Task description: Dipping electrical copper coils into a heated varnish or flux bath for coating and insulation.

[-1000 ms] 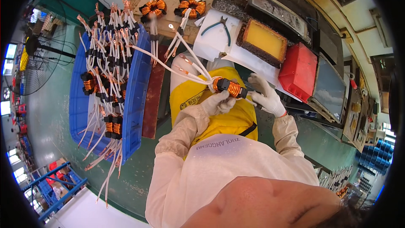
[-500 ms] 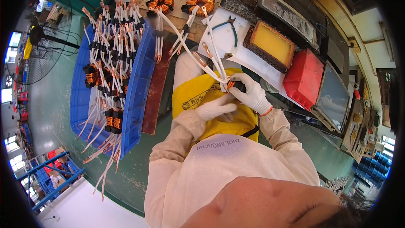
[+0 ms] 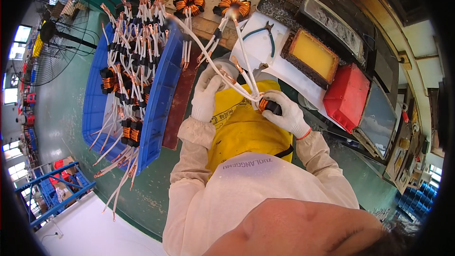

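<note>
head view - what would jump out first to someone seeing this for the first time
The blue tray at the person's left, heaped with copper-wound coils and their long white leads, catches the eye first. Near the middle, the right hand in a white glove grips one such coil, whose leads fan up past the left hand. To the right sit a red bin and a yellow block.

Right hand gripping copper coil, left hand on white leads

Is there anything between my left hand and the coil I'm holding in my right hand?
Nothing solid stands between them. The right hand grips the copper coil; the left hand is apart to its left, with only the coil's white leads crossing above the yellow apron.
</note>
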A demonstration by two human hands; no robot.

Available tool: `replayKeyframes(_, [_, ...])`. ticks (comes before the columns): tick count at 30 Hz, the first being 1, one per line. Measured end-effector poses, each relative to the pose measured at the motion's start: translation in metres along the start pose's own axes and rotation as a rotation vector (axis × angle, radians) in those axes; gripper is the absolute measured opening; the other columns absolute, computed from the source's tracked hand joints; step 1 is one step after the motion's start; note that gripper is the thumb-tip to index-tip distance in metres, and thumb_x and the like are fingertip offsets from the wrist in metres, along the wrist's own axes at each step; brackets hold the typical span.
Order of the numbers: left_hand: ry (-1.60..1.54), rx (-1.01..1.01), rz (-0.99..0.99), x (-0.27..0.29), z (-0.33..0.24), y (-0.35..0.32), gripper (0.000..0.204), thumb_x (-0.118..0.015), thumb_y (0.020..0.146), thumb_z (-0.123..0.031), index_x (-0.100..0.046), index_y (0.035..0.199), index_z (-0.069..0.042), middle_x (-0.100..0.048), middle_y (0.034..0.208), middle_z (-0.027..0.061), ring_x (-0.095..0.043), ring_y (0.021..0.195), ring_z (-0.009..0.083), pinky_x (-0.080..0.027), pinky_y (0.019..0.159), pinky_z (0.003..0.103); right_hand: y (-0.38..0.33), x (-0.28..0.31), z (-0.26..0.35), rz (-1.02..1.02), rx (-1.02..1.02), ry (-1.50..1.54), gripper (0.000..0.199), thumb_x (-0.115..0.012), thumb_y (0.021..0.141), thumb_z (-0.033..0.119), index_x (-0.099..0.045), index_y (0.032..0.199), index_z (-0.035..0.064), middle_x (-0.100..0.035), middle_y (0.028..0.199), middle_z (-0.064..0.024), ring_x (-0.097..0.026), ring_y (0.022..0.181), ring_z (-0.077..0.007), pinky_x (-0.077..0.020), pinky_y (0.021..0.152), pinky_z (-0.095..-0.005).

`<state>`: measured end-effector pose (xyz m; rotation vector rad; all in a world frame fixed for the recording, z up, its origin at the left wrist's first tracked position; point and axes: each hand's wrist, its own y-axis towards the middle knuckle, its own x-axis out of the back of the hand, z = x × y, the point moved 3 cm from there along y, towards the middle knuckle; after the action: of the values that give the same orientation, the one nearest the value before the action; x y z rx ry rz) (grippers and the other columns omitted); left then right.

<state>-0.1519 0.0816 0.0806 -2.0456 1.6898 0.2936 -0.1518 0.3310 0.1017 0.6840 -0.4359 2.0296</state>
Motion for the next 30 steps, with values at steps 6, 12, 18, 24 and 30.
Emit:
replayKeyframes(6, [-0.107,-0.087,-0.022,0.017,-0.016,-0.003,0.029,-0.051,0.099,-0.023,-0.056,0.118,-0.001,-0.061,0.106,0.0072,-0.057,0.094,0.0162,-0.047,0.082,0.03,-0.002,-0.004,0.0,-0.034,0.018,-0.049,0.045,-0.073,0.078,0.025,-0.06,0.118,0.0111,-0.059,0.124,-0.0112,-0.064,0.104,-0.0317,-0.0534,0.086,-0.0358])
replayKeyframes(12, [-0.477,-0.22,0.158,0.034,-0.081,-0.012,0.03,-0.045,0.102,-0.041,-0.059,0.112,-0.016,-0.06,0.095,0.0019,-0.036,0.059,0.0056,-0.031,0.052,0.017,-0.003,-0.008,0.009,0.016,0.018,-0.068,0.044,-0.075,0.074,0.021,-0.061,0.115,0.0096,-0.06,0.123,-0.0115,-0.063,0.106,-0.032,-0.0524,0.088,-0.0361])
replayKeyframes(18, [-0.726,-0.376,0.455,0.051,-0.126,-0.017,0.034,-0.049,0.1,-0.043,-0.057,0.121,-0.017,-0.059,0.094,0.0014,-0.032,0.059,0.0048,-0.027,0.051,0.019,-0.001,-0.006,0.007,0.025,0.027,-0.064,0.044,-0.074,0.075,0.022,-0.062,0.115,0.0097,-0.06,0.122,-0.0104,-0.064,0.104,-0.0308,-0.0527,0.087,-0.0356])
replayKeyframes(24, [-0.257,-0.499,0.044,0.047,-0.141,-0.025,0.049,-0.048,0.1,-0.047,-0.05,0.132,-0.01,-0.061,0.094,0.0042,-0.037,0.06,0.0048,-0.032,0.054,0.021,0.002,-0.005,-0.001,-0.008,0.013,-0.032,0.044,-0.074,0.075,0.023,-0.062,0.116,0.0099,-0.062,0.12,-0.01,-0.064,0.103,-0.0297,-0.0528,0.087,-0.0347])
replayKeyframes(30, [0.212,-0.558,-0.32,0.015,-0.154,-0.031,0.047,-0.044,0.101,-0.024,-0.039,0.14,0.002,-0.061,0.084,0.0053,-0.044,0.059,0.0053,-0.038,0.054,0.022,0.003,-0.005,-0.002,-0.007,0.009,-0.025,0.045,-0.075,0.075,0.024,-0.062,0.116,0.0094,-0.062,0.119,-0.0105,-0.064,0.104,-0.0297,-0.0524,0.089,-0.0343])
